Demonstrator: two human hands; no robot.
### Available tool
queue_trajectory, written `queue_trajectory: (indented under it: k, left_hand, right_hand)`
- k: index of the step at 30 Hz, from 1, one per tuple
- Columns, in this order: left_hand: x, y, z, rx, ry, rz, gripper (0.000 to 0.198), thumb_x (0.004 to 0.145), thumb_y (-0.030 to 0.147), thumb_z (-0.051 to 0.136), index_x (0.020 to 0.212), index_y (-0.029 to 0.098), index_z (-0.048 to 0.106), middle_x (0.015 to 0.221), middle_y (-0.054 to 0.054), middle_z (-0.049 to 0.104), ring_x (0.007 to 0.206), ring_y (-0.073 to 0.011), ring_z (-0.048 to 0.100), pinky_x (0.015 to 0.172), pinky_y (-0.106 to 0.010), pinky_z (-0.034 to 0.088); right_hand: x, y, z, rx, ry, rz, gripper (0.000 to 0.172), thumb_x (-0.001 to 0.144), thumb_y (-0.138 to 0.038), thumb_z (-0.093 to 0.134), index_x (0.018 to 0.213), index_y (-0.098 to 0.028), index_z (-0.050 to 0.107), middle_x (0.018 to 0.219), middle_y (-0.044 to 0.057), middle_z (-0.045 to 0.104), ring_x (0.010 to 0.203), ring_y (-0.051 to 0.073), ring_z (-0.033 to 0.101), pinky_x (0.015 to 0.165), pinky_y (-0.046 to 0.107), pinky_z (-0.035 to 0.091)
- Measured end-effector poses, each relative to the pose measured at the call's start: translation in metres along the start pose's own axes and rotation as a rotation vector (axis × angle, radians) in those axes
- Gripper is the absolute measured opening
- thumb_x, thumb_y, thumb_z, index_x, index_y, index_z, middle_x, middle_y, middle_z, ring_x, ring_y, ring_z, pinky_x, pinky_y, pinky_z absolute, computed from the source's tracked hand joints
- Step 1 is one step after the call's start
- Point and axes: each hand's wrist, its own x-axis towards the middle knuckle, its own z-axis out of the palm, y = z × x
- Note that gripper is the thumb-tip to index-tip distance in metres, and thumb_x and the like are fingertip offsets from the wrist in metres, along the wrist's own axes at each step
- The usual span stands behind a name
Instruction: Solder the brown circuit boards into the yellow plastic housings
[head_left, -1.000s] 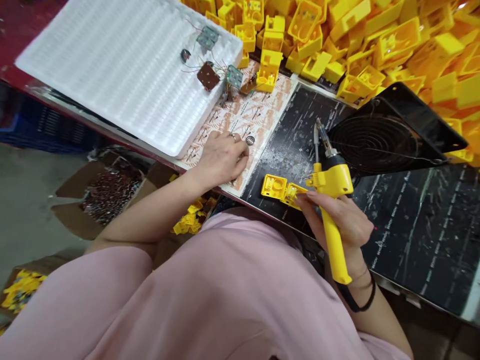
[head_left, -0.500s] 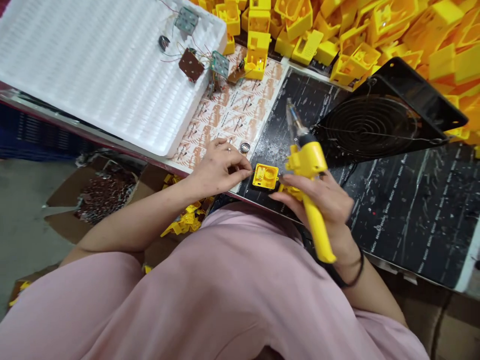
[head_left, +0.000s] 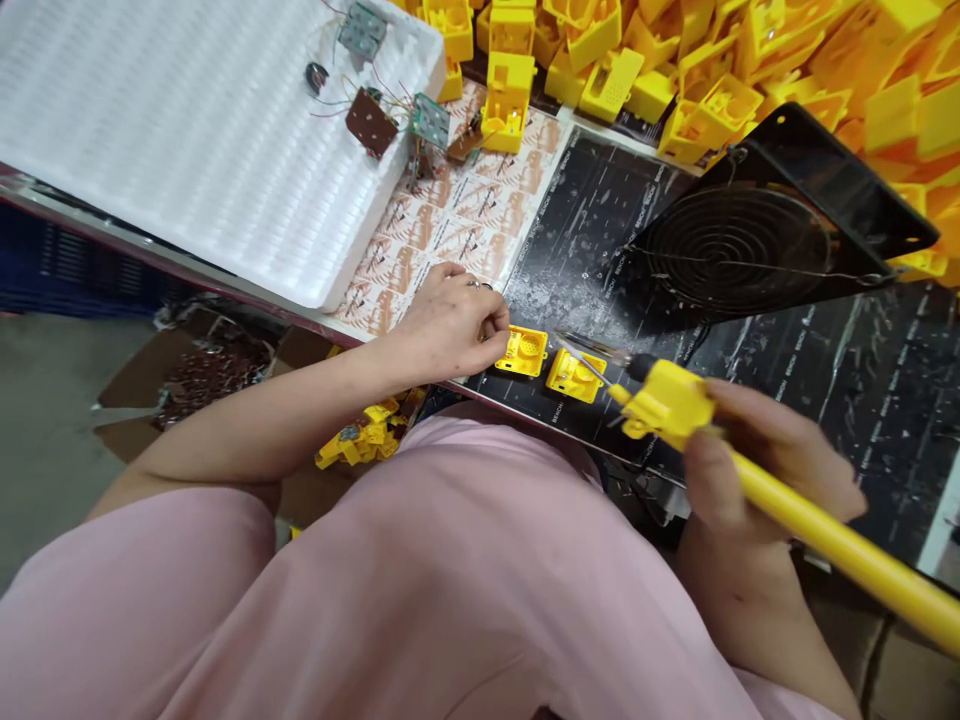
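Bare left forearm (head_left: 262, 425) stretched inward, left hand (head_left: 450, 325) curled palm-down, fingertips (head_left: 501, 325) bent under; right hand (head_left: 765, 465) closed in a firm grip, fingers (head_left: 787, 425) wrapped round

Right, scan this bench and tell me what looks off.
A small clump of yellow casings lies below the bench edge by the lap, apart from the main heap, as if dropped. The black mat is heavily scratched and flecked white, near the soldering iron in the right hand.
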Motion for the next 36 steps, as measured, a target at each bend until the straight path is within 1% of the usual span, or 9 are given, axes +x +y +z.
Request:
queue_trajectory:
  k: [3, 6, 10, 17, 20, 25, 27, 30, 36]
  left_hand:
    - [0.002, 0.001, -0.001, 0.041, -0.019, -0.001, 0.025, 0.081, 0.033, 0.052, 0.076, 0.02, 0.072, 0.069, -0.002, 0.071, 0.078, -0.0198, 0.062, 0.11, -0.049, 0.041]
    - [0.002, 0.0, -0.002, 0.061, -0.018, 0.019, 0.024, 0.08, 0.031, 0.052, 0.074, 0.021, 0.072, 0.068, -0.001, 0.071, 0.078, -0.02, 0.063, 0.109, -0.049, 0.042]
    - [0.002, -0.002, -0.002, 0.055, -0.018, 0.041, 0.024, 0.08, 0.031, 0.052, 0.075, 0.021, 0.073, 0.068, -0.001, 0.072, 0.078, -0.0204, 0.064, 0.109, -0.049, 0.042]
    - [0.005, -0.002, -0.003, 0.07, -0.018, 0.064, 0.022, 0.08, 0.029, 0.053, 0.074, 0.021, 0.073, 0.067, -0.001, 0.072, 0.073, -0.0193, 0.062, 0.106, -0.048, 0.042]
    - [0.006, -0.002, -0.004, 0.111, -0.037, 0.077, 0.024, 0.081, 0.029, 0.052, 0.074, 0.021, 0.073, 0.068, -0.002, 0.072, 0.071, -0.0196, 0.06, 0.103, -0.049, 0.042]
    - [0.008, -0.001, -0.006, 0.153, -0.073, 0.075, 0.024, 0.081, 0.03, 0.052, 0.074, 0.021, 0.073, 0.069, -0.003, 0.072, 0.074, -0.0211, 0.061, 0.101, -0.049, 0.042]
    - [0.008, 0.001, -0.007, 0.178, -0.077, 0.074, 0.024, 0.081, 0.03, 0.051, 0.074, 0.021, 0.073, 0.069, -0.004, 0.071, 0.076, -0.0227, 0.062, 0.098, -0.049, 0.043]
    - [0.005, 0.0, -0.006, 0.201, -0.058, 0.095, 0.023, 0.083, 0.03, 0.052, 0.078, 0.021, 0.073, 0.069, -0.004, 0.071, 0.078, -0.0235, 0.062, 0.096, -0.048, 0.044]
    - [-0.005, -0.014, 0.0, 0.061, 0.035, 0.172, 0.023, 0.093, 0.031, 0.053, 0.086, 0.023, 0.074, 0.083, -0.003, 0.076, 0.086, -0.021, 0.064, 0.108, -0.047, 0.04]
  right_hand:
    - [0.001, -0.01, 0.001, 0.002, -0.151, -0.231, 0.045, 0.079, -0.02, 0.085, 0.121, -0.025, 0.071, 0.092, -0.002, 0.079, 0.069, 0.015, 0.073, 0.056, 0.025, 0.058]
    - [0.009, -0.014, 0.007, 0.067, -0.221, -0.354, 0.033, 0.076, -0.012, 0.085, 0.103, -0.022, 0.068, 0.079, -0.003, 0.076, 0.063, 0.014, 0.072, 0.05, 0.022, 0.057]
    - [0.019, -0.018, 0.014, -0.012, -0.327, -0.359, 0.016, 0.089, -0.022, 0.078, 0.086, -0.023, 0.063, 0.072, 0.0, 0.074, 0.062, 0.014, 0.073, 0.05, 0.022, 0.056]
    - [0.026, -0.025, 0.006, -0.077, -0.453, -0.389, 0.016, 0.091, -0.022, 0.076, 0.09, -0.027, 0.061, 0.073, -0.003, 0.072, 0.06, 0.013, 0.07, 0.05, 0.024, 0.055]
    - [0.03, -0.027, 0.002, -0.066, -0.399, -0.35, 0.014, 0.094, -0.022, 0.073, 0.091, -0.027, 0.06, 0.071, -0.003, 0.069, 0.06, 0.013, 0.069, 0.051, 0.025, 0.056]
    - [0.029, -0.025, -0.003, -0.076, -0.362, -0.343, 0.03, 0.082, -0.008, 0.078, 0.098, -0.029, 0.064, 0.074, -0.003, 0.07, 0.059, 0.014, 0.068, 0.043, 0.025, 0.049]
    - [0.022, -0.021, -0.003, -0.054, -0.268, -0.297, 0.034, 0.082, -0.01, 0.079, 0.109, -0.029, 0.068, 0.078, -0.003, 0.072, 0.063, 0.016, 0.069, 0.047, 0.027, 0.053]
    - [0.008, -0.012, -0.003, -0.041, -0.166, -0.243, 0.056, 0.082, -0.016, 0.083, 0.133, -0.033, 0.067, 0.089, -0.002, 0.077, 0.067, 0.018, 0.072, 0.053, 0.031, 0.058]
    - [-0.005, -0.004, -0.006, -0.166, -0.139, -0.223, 0.072, 0.083, -0.023, 0.084, 0.148, -0.037, 0.057, 0.099, 0.0, 0.08, 0.07, 0.021, 0.076, 0.054, 0.034, 0.06]
